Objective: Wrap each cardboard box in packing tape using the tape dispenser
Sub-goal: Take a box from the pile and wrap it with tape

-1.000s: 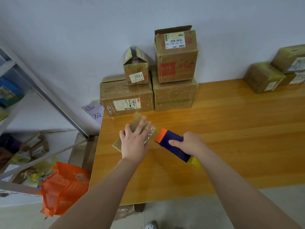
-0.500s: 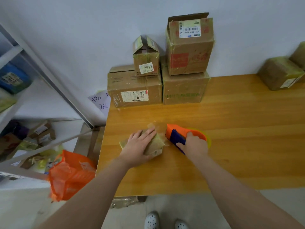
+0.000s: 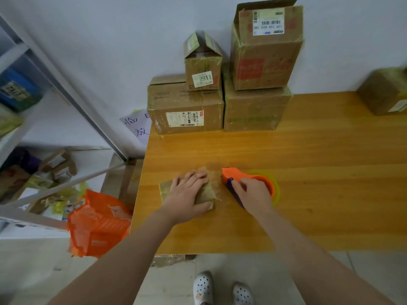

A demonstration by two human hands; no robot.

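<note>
Left hand point(image 3: 184, 195) lies flat, fingers extended, pressing a small tape-wrapped cardboard box point(image 3: 206, 193) onto the desk point(image 3: 319, 172) near its left edge. Right hand point(image 3: 253, 193) grips the orange tape dispenser point(image 3: 246, 179) just beside the box.

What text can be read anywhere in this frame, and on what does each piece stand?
"2911": white label on the small box.
"临", "放": handwritten on the paper sheet; the rest is cut off.
"A03": upside-down barcode label on the top box; other digits unsure.
Too blurred or small: green print on the lower right box, shipping label on the wide box, sticker on the blue container.
</note>
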